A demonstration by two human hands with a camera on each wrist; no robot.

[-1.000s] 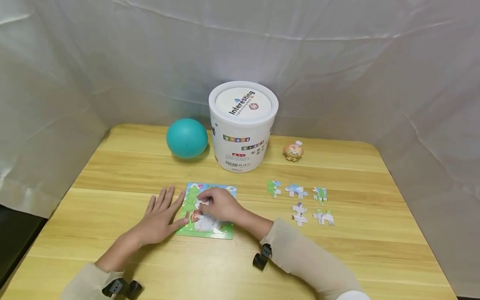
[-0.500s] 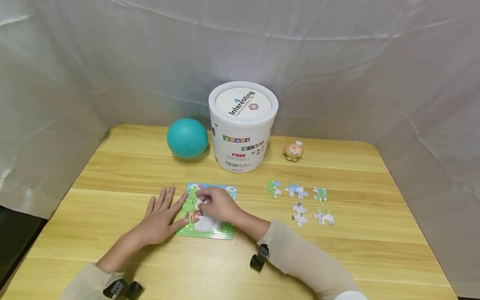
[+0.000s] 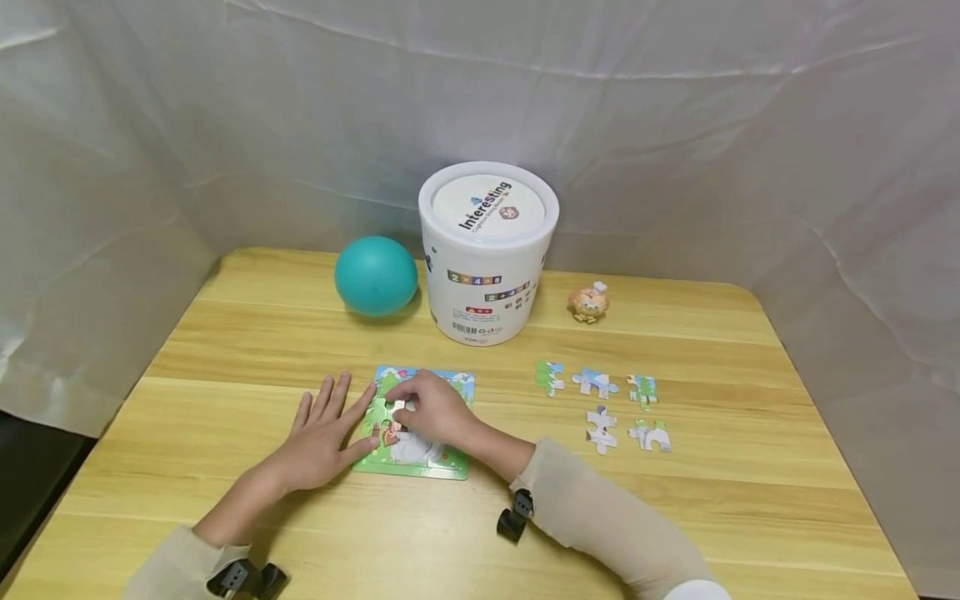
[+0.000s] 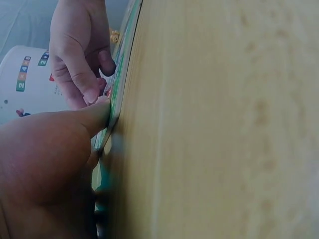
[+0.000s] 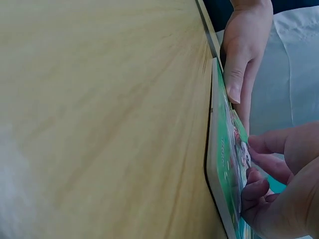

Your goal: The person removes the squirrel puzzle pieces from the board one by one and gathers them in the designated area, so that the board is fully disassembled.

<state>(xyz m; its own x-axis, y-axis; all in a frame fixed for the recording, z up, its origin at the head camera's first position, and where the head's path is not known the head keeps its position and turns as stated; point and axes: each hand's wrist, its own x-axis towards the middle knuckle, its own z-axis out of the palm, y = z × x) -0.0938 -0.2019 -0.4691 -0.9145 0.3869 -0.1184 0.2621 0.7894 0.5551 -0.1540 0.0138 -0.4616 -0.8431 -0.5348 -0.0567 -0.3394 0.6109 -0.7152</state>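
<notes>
A jigsaw puzzle board (image 3: 450,472) with a green tree and a white animal picture lies flat on the table. My left hand (image 3: 318,446) lies palm down at its left side, fingers spread, with index finger and thumb touching the board's edge. Over the board, my right hand (image 3: 441,410) pinches a puzzle piece (image 5: 243,144) between thumb and fingers. That piece looks slightly raised and tilted in the right wrist view; the fingers hide part of it. To the right, several loose puzzle pieces (image 3: 596,383) lie in two rows.
A white bucket (image 3: 483,275) with a lid stands behind the board. Left of the bucket sits a teal ball (image 3: 376,276), and to its right a small orange chick figurine (image 3: 588,302). Grey cloth (image 3: 675,167) hangs behind the wooden table (image 3: 720,517).
My right hand has shifted slightly left, and the piece it pinches has turned and moved a little over the board. My left hand and the loose pieces have stayed put.
</notes>
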